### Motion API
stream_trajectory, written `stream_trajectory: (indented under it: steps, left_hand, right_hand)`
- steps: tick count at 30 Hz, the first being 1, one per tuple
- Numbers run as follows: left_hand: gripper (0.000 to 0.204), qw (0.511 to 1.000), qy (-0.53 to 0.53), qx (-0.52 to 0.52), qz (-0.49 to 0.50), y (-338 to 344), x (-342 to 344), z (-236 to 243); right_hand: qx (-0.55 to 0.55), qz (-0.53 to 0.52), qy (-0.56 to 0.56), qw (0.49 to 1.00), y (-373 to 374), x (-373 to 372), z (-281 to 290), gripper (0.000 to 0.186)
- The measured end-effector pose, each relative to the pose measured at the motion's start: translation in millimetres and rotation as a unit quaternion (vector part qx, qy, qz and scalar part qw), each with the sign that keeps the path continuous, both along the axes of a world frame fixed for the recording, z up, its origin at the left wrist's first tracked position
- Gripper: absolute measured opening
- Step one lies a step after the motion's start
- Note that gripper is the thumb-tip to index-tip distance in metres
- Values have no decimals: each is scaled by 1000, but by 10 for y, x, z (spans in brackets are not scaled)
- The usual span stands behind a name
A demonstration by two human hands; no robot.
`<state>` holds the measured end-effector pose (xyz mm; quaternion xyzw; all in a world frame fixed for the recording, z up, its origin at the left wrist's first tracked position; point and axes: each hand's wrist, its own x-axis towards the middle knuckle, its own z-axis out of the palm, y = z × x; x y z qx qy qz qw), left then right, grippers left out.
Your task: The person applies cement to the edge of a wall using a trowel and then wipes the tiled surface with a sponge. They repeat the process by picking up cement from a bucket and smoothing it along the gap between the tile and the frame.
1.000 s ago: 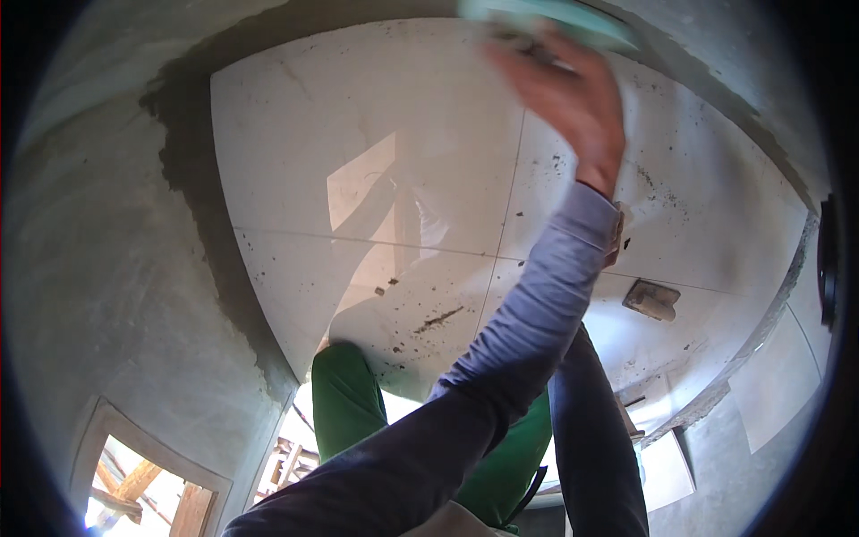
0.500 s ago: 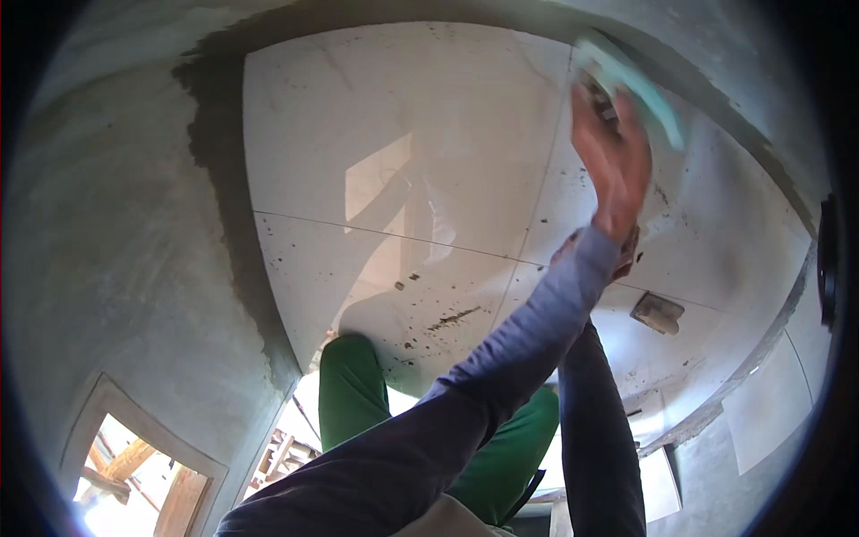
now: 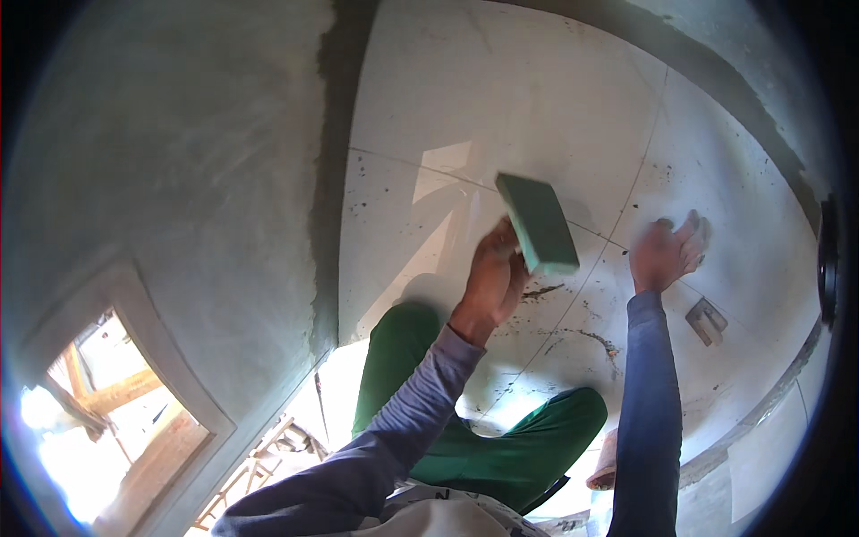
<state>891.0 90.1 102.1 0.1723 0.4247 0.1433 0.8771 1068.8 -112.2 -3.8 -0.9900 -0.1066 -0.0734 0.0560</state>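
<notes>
My left hand is closed round the handle of a green float, a flat rectangular block held tilted above the tiles. The handle itself is mostly hidden behind my fingers. Over on the right, my right hand hangs over or rests on the white tiled floor, slightly blurred, with its fingers apart and nothing in them. Just below that hand lies a small trowel-like tool, flat with a pale handle. Dark crumbs and a smear of dirt mark the tiles near my knees.
A grey plastered wall rises on the left, with a framed opening showing timber beyond. A darker mortar band borders the tiles. My bent knees in green trousers are close below. A brownish rounded object stands by my right forearm.
My left hand has brought the float back from the far right to the middle, nearer me. My right hand now shows plainly at the right, and the view has swung leftward.
</notes>
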Motion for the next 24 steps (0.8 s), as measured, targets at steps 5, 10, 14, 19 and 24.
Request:
stream_trajectory:
  steps: [5,10,14,19,24]
  left_hand:
    - [39,985,34,-74,-150,-362,-1001,373]
    - [46,982,13,-19,-187,-665,-1871,784]
    - [46,974,-26,-7,-223,-770,-2415,1019]
    - [39,975,-102,31,-196,-874,-3007,1221]
    - [28,978,-66,-7,-198,-1137,-3544,1298]
  right_hand:
    - [-35,12,-24,999,-92,-94,-4,63]
    - [-30,30,238,970,-636,-639,359,65]
    - [-60,-8,342,938,-1388,-1857,945,67]
    - [-101,-60,352,929,-2134,-3461,1643,60]
    - [38,54,117,991,-2132,-4345,2064,41]
